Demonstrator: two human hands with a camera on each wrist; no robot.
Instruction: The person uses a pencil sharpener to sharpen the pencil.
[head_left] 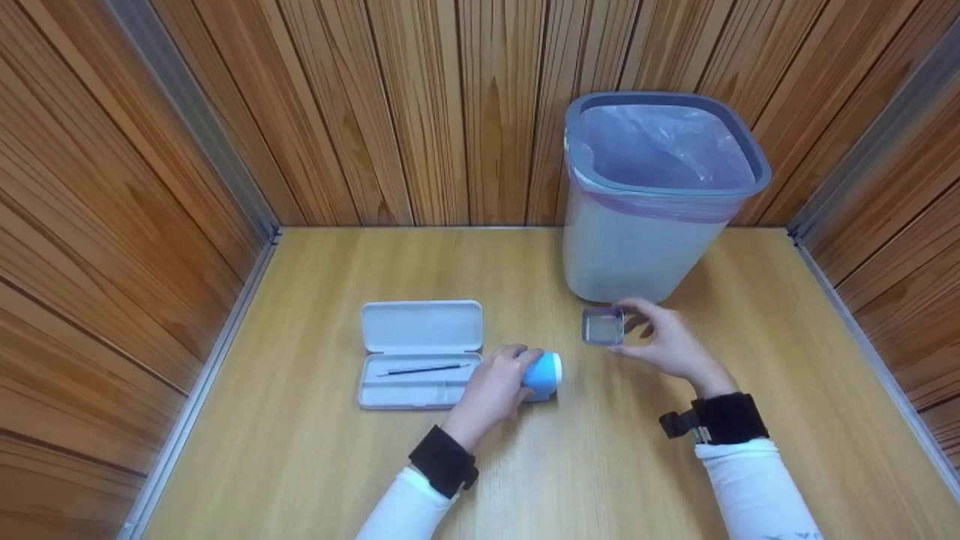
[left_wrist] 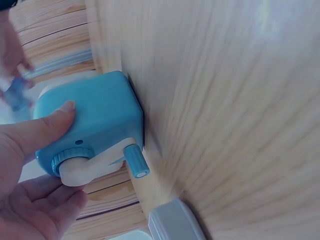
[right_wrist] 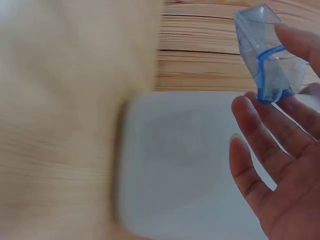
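Note:
A blue hand-crank pencil sharpener (head_left: 541,375) rests on the table, and my left hand (head_left: 491,386) grips it. In the left wrist view the thumb lies along the sharpener's body (left_wrist: 100,100), and its white crank (left_wrist: 102,162) with a blue knob faces the camera. To the right, my right hand (head_left: 667,345) pinches a clear, bluish plastic shavings drawer (right_wrist: 272,65) between thumb and fingers, raised in front of the bin. Whether shavings are inside the drawer I cannot tell.
An open grey pencil case (head_left: 421,326) lies left of the sharpener, holding a dark pencil (head_left: 424,370); my left hand covers its right end. A whitish waste bin (head_left: 630,255) with a grey rim and a plastic liner stands at the back right, near the wooden wall (head_left: 420,112).

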